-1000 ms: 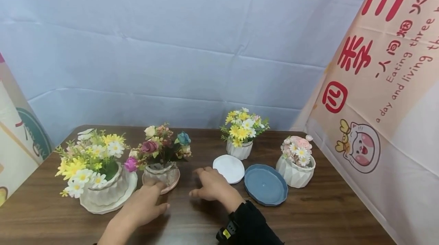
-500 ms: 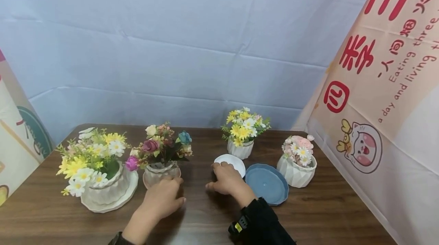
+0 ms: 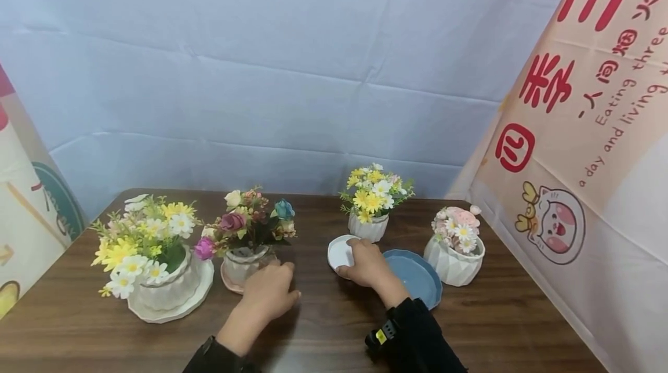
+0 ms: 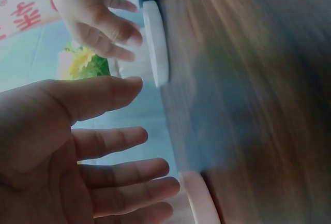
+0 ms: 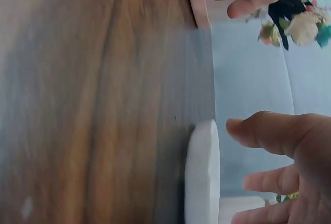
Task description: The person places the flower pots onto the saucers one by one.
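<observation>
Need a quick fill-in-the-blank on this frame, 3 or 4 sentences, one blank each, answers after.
1. The right hand lies on the small round saucer whose colour is ____.
2. Right of that saucer lies a larger dish coloured ____.
3. The pot of purple and blue roses nearest the left hand stands on a saucer coloured ____.
4. The number of flower pots on the table is ____.

Missing words: white; blue; pink; four
</observation>
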Demonstrator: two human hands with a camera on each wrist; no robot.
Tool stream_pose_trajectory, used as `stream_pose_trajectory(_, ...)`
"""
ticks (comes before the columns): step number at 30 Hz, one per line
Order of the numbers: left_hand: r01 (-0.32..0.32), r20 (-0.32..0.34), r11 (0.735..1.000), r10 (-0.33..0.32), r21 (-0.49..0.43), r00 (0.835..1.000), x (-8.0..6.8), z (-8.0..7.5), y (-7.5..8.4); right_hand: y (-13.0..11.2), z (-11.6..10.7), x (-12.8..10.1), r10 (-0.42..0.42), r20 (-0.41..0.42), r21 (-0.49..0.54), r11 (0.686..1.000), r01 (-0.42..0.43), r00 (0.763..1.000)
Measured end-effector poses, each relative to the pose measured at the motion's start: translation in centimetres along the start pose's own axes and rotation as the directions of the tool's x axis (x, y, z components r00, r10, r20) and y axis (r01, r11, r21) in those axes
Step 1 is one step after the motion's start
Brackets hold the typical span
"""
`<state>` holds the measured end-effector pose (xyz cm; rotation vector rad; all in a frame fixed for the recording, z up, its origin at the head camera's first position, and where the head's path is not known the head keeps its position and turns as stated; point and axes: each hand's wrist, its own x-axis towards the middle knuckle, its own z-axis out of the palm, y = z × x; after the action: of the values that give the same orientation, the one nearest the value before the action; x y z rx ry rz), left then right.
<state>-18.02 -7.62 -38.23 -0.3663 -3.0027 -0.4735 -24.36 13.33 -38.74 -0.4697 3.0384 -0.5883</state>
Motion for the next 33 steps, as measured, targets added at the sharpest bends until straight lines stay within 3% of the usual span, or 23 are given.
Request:
stream_pose_trajectory(9, -0.008, 0.012, 0.999, 0.008, -0.044, 1.0, 1.1, 0.1, 1.8, 2.3, -1.2, 0.3, 0.123, -0.058, 0.029, 0.992, -0.121, 0.991)
stream_pose_trajectory(15, 0.023, 0.003, 0.99, -0.023, -0.137, 1.0, 2.3, 0.3, 2.6, 3.7, -2.0, 0.9, 0.227, -0.083, 0.126, 0.968, -0.216, 0.97)
stream_pose_trajectory(21, 0.055, -0.009, 0.982, -0.058, -0.182, 0.998, 3.3, 0.7, 2.9, 5.0, -2.2, 2.1, 0.273, -0.09, 0.196, 0.948, -0.251, 0.958)
stream_pose_trajectory(28, 0.108, 0.022, 0.95, -0.106, -0.293, 0.994, 4.8, 1.2, 3.4, 5.9, -2.3, 3.4, 0.322, -0.103, 0.26, 0.922, -0.287, 0.941)
stream_pose_trajectory(33, 0.141, 0.031, 0.918, -0.14, -0.37, 0.99, 5.8, 1.8, 3.6, 6.2, -2.1, 4.5, 0.354, -0.083, 0.353, 0.885, -0.305, 0.931)
